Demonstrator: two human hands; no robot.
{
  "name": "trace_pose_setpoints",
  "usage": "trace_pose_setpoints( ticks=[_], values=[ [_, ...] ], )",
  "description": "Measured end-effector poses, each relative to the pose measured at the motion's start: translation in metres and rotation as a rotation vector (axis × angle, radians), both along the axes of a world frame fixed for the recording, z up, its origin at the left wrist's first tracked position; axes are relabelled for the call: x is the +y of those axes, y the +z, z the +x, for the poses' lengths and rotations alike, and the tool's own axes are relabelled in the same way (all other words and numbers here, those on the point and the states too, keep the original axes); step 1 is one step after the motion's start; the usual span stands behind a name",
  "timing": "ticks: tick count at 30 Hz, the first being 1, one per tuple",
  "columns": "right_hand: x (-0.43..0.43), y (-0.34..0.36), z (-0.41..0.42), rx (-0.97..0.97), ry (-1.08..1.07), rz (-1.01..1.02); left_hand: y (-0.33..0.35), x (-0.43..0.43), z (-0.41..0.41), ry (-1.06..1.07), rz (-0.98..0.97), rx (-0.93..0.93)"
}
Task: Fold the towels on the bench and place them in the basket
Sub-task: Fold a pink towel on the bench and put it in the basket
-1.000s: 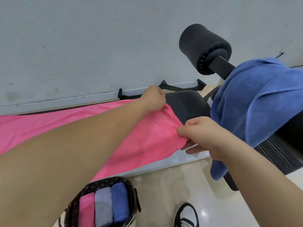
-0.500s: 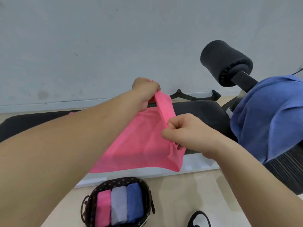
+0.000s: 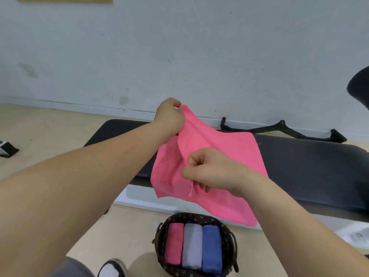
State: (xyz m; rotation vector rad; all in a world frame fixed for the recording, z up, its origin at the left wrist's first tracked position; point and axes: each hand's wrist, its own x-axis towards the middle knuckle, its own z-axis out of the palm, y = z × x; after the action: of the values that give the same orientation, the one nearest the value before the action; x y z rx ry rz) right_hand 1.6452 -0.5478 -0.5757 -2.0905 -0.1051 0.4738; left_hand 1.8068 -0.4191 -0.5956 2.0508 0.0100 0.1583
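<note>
A pink towel (image 3: 225, 154) lies folded over on the black bench (image 3: 311, 166), its near edge hanging off the front. My left hand (image 3: 169, 116) pinches the far corner of the folded end, lifted above the pad. My right hand (image 3: 207, 168) pinches the near corner of the same end. On the floor below stands a dark dotted basket (image 3: 229, 244) holding three rolled towels: pink (image 3: 175, 242), grey (image 3: 192, 244) and blue (image 3: 211, 246).
A pale wall rises right behind the bench. A black floor bracket (image 3: 283, 128) lies along its base. Part of a black roller pad (image 3: 359, 86) shows at the right edge. A dark object (image 3: 7, 148) sits on the floor far left. My shoe (image 3: 112, 268) is beside the basket.
Both hands carried the towel's right end leftward and folded it over the rest. The view swung left, so the blue towel on the chair and most of the roller pad left the frame.
</note>
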Motion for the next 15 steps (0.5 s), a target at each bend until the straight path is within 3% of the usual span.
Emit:
trace_pose_setpoints(
  ticks=[6,12,15],
  values=[
    [0.031,-0.005,0.015,0.025,0.06,-0.012,-0.013,0.033,0.012,-0.005,-0.004,0.01],
    [0.041,-0.025,0.018,0.117,0.122,-0.005,-0.042,0.06,0.0,-0.005,0.132,0.095],
    [0.029,-0.036,0.031,-0.077,-0.063,-0.032,-0.05,0.068,-0.009,-0.02,0.226,0.141]
  ],
)
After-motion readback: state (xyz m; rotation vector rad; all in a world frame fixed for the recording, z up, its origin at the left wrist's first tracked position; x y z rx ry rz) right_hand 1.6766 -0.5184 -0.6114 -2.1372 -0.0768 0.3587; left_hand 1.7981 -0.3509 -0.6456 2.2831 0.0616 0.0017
